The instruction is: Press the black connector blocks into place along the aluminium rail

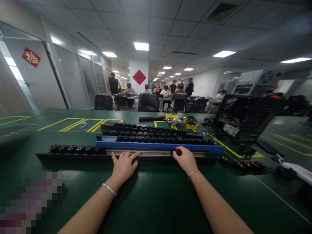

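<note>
A long black rail [80,158] with a metallic channel lies across the green table, and a row of small black parts [75,149] sits on its left end. My left hand [123,166] rests on the middle of this rail, fingers spread, holding nothing. Farther right, my right hand [185,160] pinches a small black part [178,151] at the rail's channel. Just behind lies a blue rail [156,145] with a row of black parts [146,138] along it. Another dark rail [112,127] with similar parts is behind that one.
Loose dark parts [251,165] lie to the right on the green table [156,201]. An open black computer case [243,117] stands at the back right. Behind the rails are a metal dish [173,120] and black cables [191,121]. People sit and stand in the background.
</note>
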Demonstrator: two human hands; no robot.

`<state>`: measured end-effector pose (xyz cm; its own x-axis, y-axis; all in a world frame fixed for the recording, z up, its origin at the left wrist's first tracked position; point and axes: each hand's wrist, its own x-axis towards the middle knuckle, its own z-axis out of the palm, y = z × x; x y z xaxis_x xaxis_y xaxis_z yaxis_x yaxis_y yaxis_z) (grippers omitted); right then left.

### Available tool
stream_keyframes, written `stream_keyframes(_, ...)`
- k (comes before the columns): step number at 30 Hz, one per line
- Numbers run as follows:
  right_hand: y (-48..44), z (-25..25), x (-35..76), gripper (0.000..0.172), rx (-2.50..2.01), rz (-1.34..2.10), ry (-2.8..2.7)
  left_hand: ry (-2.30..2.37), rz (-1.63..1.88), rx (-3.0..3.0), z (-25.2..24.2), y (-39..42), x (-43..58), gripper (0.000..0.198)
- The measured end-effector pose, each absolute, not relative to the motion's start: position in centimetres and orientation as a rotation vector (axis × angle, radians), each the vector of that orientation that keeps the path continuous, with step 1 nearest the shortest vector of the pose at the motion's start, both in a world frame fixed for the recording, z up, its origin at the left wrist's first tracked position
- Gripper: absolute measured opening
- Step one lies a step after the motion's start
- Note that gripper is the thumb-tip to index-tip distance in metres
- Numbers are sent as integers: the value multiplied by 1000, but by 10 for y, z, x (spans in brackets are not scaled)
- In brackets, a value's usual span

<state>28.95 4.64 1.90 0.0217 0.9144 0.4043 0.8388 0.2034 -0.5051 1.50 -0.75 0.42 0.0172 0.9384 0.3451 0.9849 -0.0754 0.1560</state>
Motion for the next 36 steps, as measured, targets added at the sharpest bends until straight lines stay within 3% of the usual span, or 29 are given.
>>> stream_keyframes(36, 47, 16, 304, 28, -1736, 26, -1748, -2060, -568, -2166, 5, -8, 15, 41)
